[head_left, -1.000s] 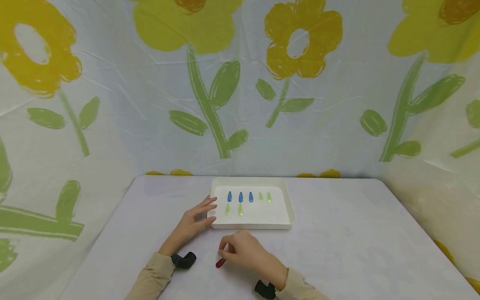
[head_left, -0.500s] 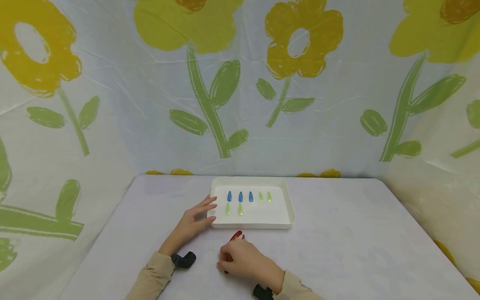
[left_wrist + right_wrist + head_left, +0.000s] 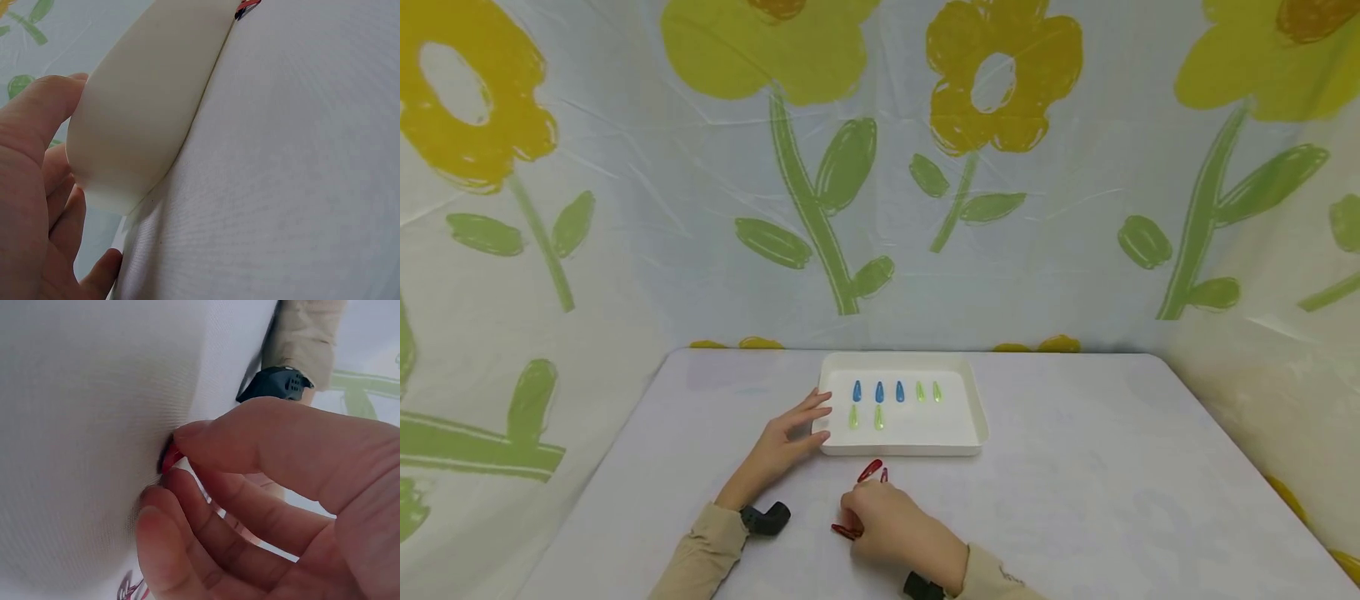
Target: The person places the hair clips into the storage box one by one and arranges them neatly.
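Observation:
In the head view my left hand (image 3: pixel 790 437) rests its fairly straight fingers on the left rim of a shallow white tray (image 3: pixel 925 437). The left wrist view shows the thumb touching the tray's outer wall (image 3: pixel 144 106). My right hand (image 3: pixel 895 517) is low over the table in front of the tray. Its thumb and a fingertip pinch a red hair clip (image 3: pixel 172 456), mostly hidden by the fingers. Just beyond the knuckles lie a red snap clip (image 3: pixel 870 470) and another red clip (image 3: pixel 884 475), partly covered by the hand.
Inside the tray, blue hair clips (image 3: pixel 880 392) and light green clips (image 3: pixel 921 392) form a back row. Two more green clips (image 3: pixel 853 417) lie in front at the left. A white cloth (image 3: pixel 1112 483) covers the table; a flower-printed curtain (image 3: pixel 1045 250) stands behind it.
My right hand has shifted slightly, uncovering red clips beyond its knuckles. A red clip again shows by its fingertips. The left hand stays on the tray.

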`<action>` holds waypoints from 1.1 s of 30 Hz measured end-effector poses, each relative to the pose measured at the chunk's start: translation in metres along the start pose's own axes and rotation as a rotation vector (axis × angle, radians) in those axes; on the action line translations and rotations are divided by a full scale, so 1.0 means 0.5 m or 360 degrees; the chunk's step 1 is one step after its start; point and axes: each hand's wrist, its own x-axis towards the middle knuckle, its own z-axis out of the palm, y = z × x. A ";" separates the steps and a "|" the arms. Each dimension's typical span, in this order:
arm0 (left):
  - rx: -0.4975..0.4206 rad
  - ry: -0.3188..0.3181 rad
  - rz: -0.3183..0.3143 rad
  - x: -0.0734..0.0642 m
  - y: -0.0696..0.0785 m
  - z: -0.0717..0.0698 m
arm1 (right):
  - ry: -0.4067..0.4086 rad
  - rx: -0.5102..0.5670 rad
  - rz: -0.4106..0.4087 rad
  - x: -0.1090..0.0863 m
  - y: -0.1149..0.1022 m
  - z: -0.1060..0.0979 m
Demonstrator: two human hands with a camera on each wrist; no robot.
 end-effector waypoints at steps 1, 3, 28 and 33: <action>0.0002 0.0001 -0.0002 0.000 0.000 0.000 | 0.0009 -0.0023 0.0002 -0.001 -0.002 -0.001; 0.0005 0.0003 -0.0009 0.001 0.001 0.000 | 0.0027 -0.0080 -0.0007 -0.004 -0.006 -0.002; 0.0018 -0.0003 -0.0025 0.002 0.007 0.000 | 0.0141 -0.0193 -0.0113 -0.007 -0.014 -0.002; 0.0016 0.0002 -0.0022 0.002 0.006 -0.001 | 0.0141 -0.0175 -0.0115 -0.005 -0.012 0.000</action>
